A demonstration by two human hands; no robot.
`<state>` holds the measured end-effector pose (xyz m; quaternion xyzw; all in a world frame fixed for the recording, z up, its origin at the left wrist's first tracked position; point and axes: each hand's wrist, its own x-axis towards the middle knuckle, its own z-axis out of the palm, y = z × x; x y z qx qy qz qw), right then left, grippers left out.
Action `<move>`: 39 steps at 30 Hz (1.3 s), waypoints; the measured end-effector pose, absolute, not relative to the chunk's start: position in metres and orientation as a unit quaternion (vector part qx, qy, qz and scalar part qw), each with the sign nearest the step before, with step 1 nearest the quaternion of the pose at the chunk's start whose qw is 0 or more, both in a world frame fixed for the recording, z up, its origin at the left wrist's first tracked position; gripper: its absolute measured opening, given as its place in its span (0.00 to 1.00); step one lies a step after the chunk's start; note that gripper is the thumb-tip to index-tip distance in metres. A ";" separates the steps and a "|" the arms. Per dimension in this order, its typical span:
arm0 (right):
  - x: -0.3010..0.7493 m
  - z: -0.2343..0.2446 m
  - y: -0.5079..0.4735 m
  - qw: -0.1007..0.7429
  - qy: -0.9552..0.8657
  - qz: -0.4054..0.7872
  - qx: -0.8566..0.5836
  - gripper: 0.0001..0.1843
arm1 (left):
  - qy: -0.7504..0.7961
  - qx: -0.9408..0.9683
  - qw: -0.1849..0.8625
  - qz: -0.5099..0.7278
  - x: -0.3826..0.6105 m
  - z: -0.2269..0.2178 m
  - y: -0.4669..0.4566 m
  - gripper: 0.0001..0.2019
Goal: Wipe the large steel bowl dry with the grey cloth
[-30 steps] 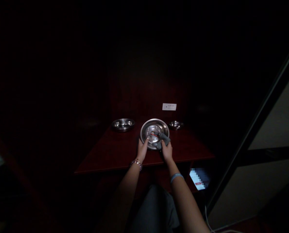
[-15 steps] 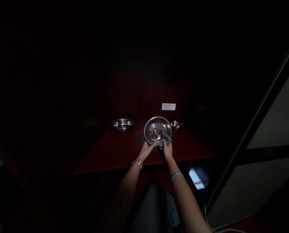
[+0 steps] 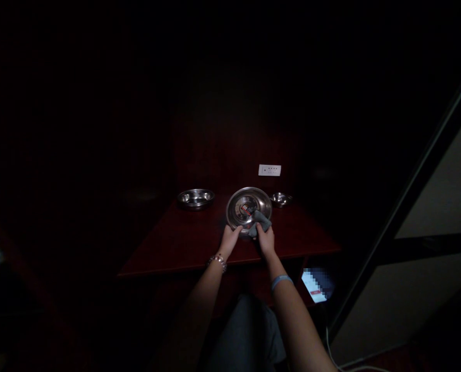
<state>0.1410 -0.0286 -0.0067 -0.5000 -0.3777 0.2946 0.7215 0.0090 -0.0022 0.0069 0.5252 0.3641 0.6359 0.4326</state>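
Observation:
A round stainless steel bowl (image 3: 236, 206) is tilted up toward me over the table, its inside and a small dark and red label showing. My left hand (image 3: 229, 240) grips its lower left rim, thumb on the inner side and fingers hidden beneath. At the lower right rim, my right hand (image 3: 266, 238) is closed on a grey cloth (image 3: 261, 221), which lies against the bowl's rim and inside wall. Whether the right fingers also touch the metal is hidden.
On the dark red table (image 3: 164, 243) a wider steel basin (image 3: 195, 198) stands at the left and a small steel bowl (image 3: 281, 200) behind at the right. A white socket plate (image 3: 269, 170) is on the back wall. A lit screen (image 3: 313, 285) glows below the table's right edge.
The bowl has shifted slightly left and turned a little in my hands. My left hand has moved along the rim, away from the right hand, which still holds the cloth.

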 end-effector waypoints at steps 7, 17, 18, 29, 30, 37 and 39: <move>0.139 -0.005 -0.030 0.726 -0.374 0.298 -0.494 0.27 | 0.331 0.496 0.377 0.709 0.006 0.013 -0.007 0.22; 0.143 -0.008 -0.026 0.730 -0.375 0.312 -0.478 0.26 | 0.330 0.501 0.422 0.680 0.007 0.014 -0.008 0.20; 0.144 -0.008 -0.026 0.732 -0.372 0.314 -0.477 0.26 | 0.329 0.500 0.427 0.677 0.008 0.015 -0.008 0.21; 0.142 -0.006 -0.029 0.728 -0.380 0.320 -0.472 0.26 | 0.332 0.526 0.455 0.637 0.010 0.013 -0.006 0.17; 0.142 -0.006 -0.029 0.727 -0.381 0.319 -0.474 0.26 | 0.343 0.522 0.455 0.635 0.009 0.013 -0.006 0.16; 0.142 -0.006 -0.030 0.717 -0.390 0.310 -0.487 0.28 | 0.366 0.521 0.422 0.645 0.006 0.007 -0.004 0.10; 0.141 -0.006 -0.030 0.715 -0.391 0.308 -0.492 0.29 | 0.375 0.520 0.421 0.642 0.006 0.006 -0.004 0.10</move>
